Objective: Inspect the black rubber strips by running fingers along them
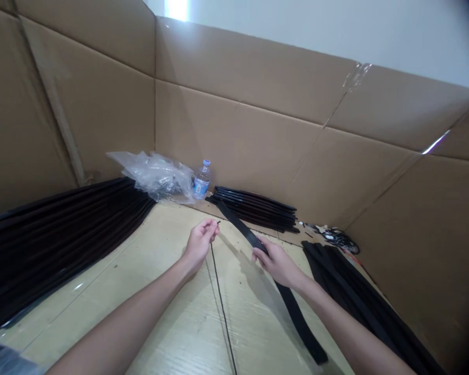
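A cardboard wall (258,130) of tall brown panels encloses the work area on 3 visible sides. It screens the light wooden table (172,323), which serves as the flat bed for long parts.

The largest stock is the left stack of black strips (54,245), laid parallel along the left table edge so that its lengths stay aligned; the strips are too many and too closely packed to count. A right stack of black strips (359,297) lies along the right edge in the same manner. A shorter rear stack of black strips (258,208) rests against the back wall, roughly 5 or 6 layers deep; the exact number cannot be read.

1 crumpled clear plastic bag (156,174) sits in the rear corner, and 1 water bottle (201,179) stands upright just beside it. A small cluster of loose parts (336,238) lies near the back wall to the right; its items cannot be told apart.

1 wide black strip (293,312) runs diagonally across the table from the rear stack toward the near edge. The right hand (275,263) is closed over it near its middle, apparently to steady it. 1 thin black cord (221,307) runs down the table centre. The left hand (199,242) pinches the cord's upper end between thumb and fingertips, raised slightly off the table.
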Available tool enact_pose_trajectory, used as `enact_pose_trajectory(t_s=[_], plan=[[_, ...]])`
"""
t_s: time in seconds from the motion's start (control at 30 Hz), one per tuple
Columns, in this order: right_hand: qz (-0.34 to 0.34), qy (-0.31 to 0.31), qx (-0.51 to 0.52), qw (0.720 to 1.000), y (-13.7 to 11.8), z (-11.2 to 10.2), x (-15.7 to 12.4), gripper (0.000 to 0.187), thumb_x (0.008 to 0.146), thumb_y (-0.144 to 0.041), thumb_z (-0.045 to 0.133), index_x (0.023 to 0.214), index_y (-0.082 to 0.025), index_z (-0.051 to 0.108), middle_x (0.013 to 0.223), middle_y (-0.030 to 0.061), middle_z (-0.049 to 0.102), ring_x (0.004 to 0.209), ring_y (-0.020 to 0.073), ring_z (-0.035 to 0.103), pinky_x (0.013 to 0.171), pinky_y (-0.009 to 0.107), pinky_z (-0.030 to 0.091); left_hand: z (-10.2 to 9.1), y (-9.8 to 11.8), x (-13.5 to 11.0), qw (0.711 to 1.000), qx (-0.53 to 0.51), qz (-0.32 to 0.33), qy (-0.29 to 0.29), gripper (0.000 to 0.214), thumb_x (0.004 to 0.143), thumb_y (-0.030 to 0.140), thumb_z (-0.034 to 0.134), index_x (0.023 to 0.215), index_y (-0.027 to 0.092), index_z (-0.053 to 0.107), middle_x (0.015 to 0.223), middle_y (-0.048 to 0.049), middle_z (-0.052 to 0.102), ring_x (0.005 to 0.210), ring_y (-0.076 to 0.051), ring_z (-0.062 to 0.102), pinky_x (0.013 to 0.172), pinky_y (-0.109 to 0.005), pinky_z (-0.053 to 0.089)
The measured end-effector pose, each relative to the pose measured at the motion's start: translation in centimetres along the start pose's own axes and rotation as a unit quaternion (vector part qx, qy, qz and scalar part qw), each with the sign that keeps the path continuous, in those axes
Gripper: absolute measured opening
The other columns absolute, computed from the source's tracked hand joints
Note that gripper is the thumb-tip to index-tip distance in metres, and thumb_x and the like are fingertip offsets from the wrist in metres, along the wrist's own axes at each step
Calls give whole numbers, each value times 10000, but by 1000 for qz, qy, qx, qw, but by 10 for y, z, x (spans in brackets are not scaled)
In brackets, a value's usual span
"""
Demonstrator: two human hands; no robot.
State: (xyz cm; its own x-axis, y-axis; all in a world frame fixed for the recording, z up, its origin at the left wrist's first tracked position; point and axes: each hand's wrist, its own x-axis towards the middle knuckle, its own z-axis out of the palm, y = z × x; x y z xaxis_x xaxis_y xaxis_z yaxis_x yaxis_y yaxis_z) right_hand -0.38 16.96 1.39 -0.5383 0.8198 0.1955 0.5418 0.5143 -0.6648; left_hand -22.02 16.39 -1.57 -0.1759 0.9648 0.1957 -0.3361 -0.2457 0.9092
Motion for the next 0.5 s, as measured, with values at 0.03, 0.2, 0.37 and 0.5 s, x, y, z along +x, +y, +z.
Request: enact_pose_trajectory(t_s=[0.03,0.2,0.37,0.5], plan=[[26,-21,52,998,-4,0,-10,294,891,-378,379,974,-156,553,718,25,587,566,129,504,558,264,430,4,2,-4,999,46,19,-1,303,742,416,558,816,122,539,719,4,510,635,-25,443,594,-137,334],[115,-114,257,953,-12,-1,-50,285,864,-408,447,998,-159,482,757,23,584,567,114,512,496,230,421,18,6,-29,944,277,157,-88,259,788,372,505,776,148,636,856,-45,579,854,-101,482,807,-213,362],[117,-118,187,968,-15,-19,-57,246,871,-386,444,895,-160,536,729,15,567,516,86,456,454,199,356,29,-6,-37,842,442,286,-118,207,794,324,512,810,220,690,842,-38,621,839,-114,442,786,-251,304],[56,-83,73,992,-20,-36,-46,267,895,-382,403,1042,-210,544,603,-25,513,536,104,459,521,213,376,48,3,-20,808,458,335,-159,194,797,309,512,795,216,682,813,-34,640,820,-111,460,782,-261,291]])
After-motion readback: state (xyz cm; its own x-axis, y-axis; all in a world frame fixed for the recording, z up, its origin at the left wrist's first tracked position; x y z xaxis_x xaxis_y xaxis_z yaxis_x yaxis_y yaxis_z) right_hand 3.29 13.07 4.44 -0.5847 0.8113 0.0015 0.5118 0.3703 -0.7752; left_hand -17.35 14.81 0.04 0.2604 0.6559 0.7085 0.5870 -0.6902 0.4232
